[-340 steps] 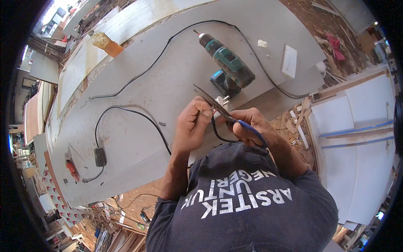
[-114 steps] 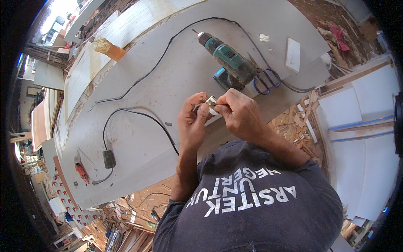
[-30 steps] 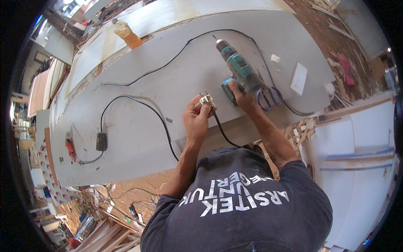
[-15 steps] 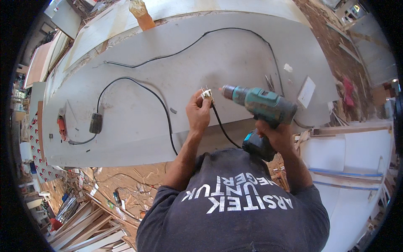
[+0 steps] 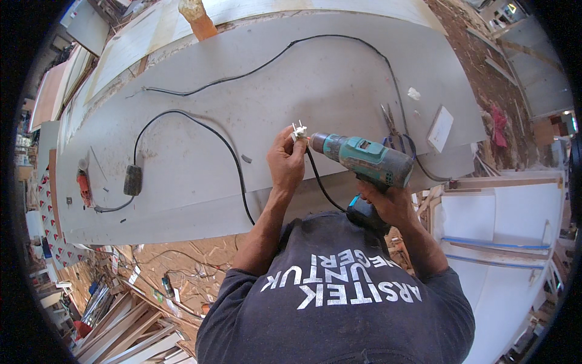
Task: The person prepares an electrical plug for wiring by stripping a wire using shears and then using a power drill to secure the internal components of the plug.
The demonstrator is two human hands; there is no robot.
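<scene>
Between the fingers of my left hand point(image 5: 286, 159) is a white power plug point(image 5: 299, 130), its metal prongs pointing away from me. A black cable point(image 5: 319, 180) runs from the plug's side down toward my body. My right hand point(image 5: 388, 197) is wrapped round the grip of a teal cordless drill point(image 5: 367, 158). The drill lies level, pointing left, with its bit tip at the plug; whether it sits in a screw I cannot tell. Beyond the drill, pliers point(image 5: 391, 124) lie on the grey board point(image 5: 200, 139).
A second black cable point(image 5: 291, 45) with a bared end curves across the board. At the left lie a dark in-line box point(image 5: 133, 179) on a cord and a red-handled tool point(image 5: 84, 188). A white block point(image 5: 441, 128) is at the right; wood strips point(image 5: 130, 327) are piled lower left.
The drill in my right hand has moved left, bringing its bit from a short gap away up to the plug. My left hand keeps hold of the plug in nearly the same place.
</scene>
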